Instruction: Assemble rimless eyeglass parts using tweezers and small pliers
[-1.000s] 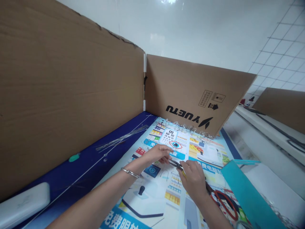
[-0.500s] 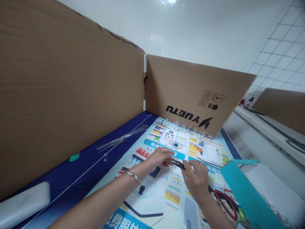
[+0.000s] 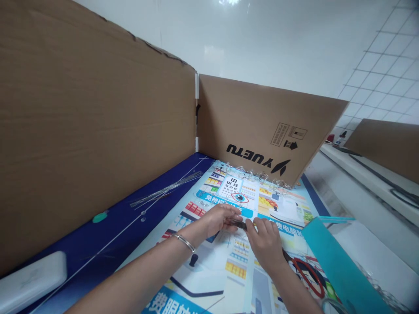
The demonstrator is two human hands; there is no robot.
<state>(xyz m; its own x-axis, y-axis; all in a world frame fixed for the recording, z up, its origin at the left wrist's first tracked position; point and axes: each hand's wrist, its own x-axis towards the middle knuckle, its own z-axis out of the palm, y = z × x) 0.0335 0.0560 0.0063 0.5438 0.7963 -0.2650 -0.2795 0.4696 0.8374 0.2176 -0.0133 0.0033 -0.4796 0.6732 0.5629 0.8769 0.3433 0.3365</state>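
Note:
In the middle of the view my right hand (image 3: 264, 240) is closed round a pair of pliers (image 3: 241, 224), whose dark jaws point left. My left hand (image 3: 223, 219), with a silver bangle on its wrist, has its fingertips pinched together at the jaws of the pliers. What lies between those fingers is too small and hidden to make out. Thin dark lines like wire show just below the hands. Under both hands lies a printed sheet (image 3: 209, 266) with shop pictures and an eye chart.
Cardboard panels (image 3: 131, 117) stand left and behind. Wire scraps (image 3: 258, 175) line the back panel's foot. A bundle of straight wires (image 3: 166, 189) lies on the left, near a green lump (image 3: 100, 217) and a white case (image 3: 36, 277). Red-handled scissors (image 3: 319, 283) and a teal strip (image 3: 340, 266) lie right.
The pliers' jaws have moved slightly left, further in among my left fingers, and my right hand has come closer to the left. The view has shifted a little.

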